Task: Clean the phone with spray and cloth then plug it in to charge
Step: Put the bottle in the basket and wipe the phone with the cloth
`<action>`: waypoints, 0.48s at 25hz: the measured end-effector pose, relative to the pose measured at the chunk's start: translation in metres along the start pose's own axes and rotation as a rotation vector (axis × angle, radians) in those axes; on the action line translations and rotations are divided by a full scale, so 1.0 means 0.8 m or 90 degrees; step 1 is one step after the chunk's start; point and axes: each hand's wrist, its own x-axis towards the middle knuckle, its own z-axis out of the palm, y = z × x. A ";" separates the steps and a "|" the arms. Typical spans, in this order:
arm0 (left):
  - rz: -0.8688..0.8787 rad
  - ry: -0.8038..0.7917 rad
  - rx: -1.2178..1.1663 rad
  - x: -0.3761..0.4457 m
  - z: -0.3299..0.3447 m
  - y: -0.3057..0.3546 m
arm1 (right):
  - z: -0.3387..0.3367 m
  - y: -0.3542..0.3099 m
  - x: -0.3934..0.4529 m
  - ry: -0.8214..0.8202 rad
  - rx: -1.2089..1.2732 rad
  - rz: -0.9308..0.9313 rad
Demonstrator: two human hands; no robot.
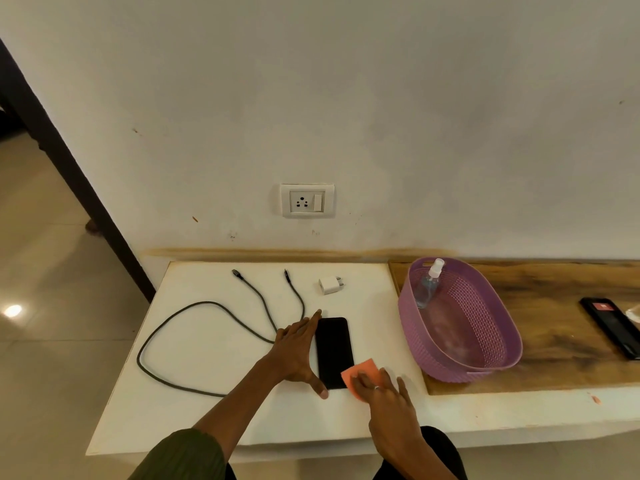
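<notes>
On the white tabletop [214, 348] a flat black rectangular phone [333, 351] lies face up. The left hand [298, 348] lies open along its left edge, fingers straight, steadying it. The right hand [384, 393], fingers flat, presses a small orange cloth [360, 370] onto the phone's near right corner.

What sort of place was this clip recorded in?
Probably a room in a home: a painted wall with a wall socket, a built-in white ledge with a wooden top, and a tiled floor beyond.
</notes>
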 end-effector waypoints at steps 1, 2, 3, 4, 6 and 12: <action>0.001 0.002 -0.001 0.000 0.000 0.000 | -0.003 -0.001 -0.004 0.030 -0.009 -0.043; 0.001 0.004 -0.001 0.000 0.001 -0.001 | -0.006 0.001 -0.005 0.095 -0.055 -0.099; 0.002 0.005 -0.002 0.000 0.001 -0.001 | -0.018 0.000 -0.009 0.088 -0.072 -0.112; 0.003 0.005 -0.002 0.000 0.001 -0.002 | -0.024 -0.007 -0.008 0.135 -0.049 -0.076; 0.006 0.005 0.000 0.000 0.000 -0.002 | -0.025 -0.011 -0.015 0.092 -0.033 -0.100; 0.002 0.008 0.025 0.002 0.001 -0.002 | -0.027 -0.026 0.025 -0.190 -0.049 -0.220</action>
